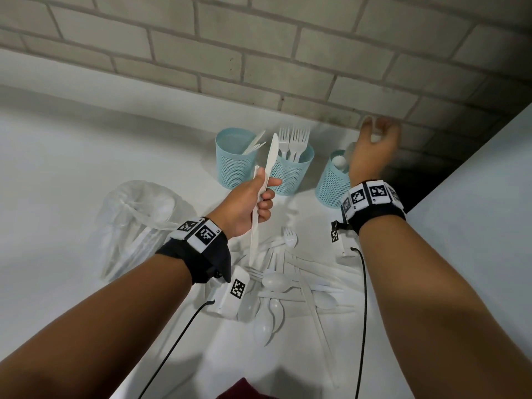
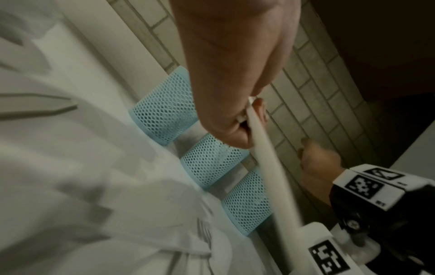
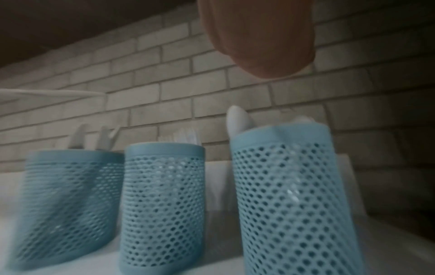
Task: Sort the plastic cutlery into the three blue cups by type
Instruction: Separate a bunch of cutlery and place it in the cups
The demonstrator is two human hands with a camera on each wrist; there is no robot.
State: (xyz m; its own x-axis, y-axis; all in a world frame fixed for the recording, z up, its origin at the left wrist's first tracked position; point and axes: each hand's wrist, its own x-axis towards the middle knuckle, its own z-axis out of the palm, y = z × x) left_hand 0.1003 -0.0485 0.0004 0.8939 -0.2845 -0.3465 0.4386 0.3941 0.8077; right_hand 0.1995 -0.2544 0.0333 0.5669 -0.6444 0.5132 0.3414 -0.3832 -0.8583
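Knife (image 1: pixel 266 180) gripped upright in left hand (image 1: pixel 247 203), right hand (image 1: pixel 374 148) — seemingly empty — above spoon cup (image 1: pixel 331 182)

The left hand (image 1: pixel 244 204) is raised at 12 o'clock from its forearm, with fingers and thumb curled round a knife (image 1: pixel 263 191). The right hand (image 1: pixel 374 148) is held higher, toward 1 o'clock, its fingers loosely spread and nothing gripped. Black bands are worn on both wrists.

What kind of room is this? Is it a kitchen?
Maybe a kitchen or pantry corner, though I can't be sure. There is a white counter set against a pale brick wall, and plastic forks stand in a blue mesh cup. No sink or stove shows.
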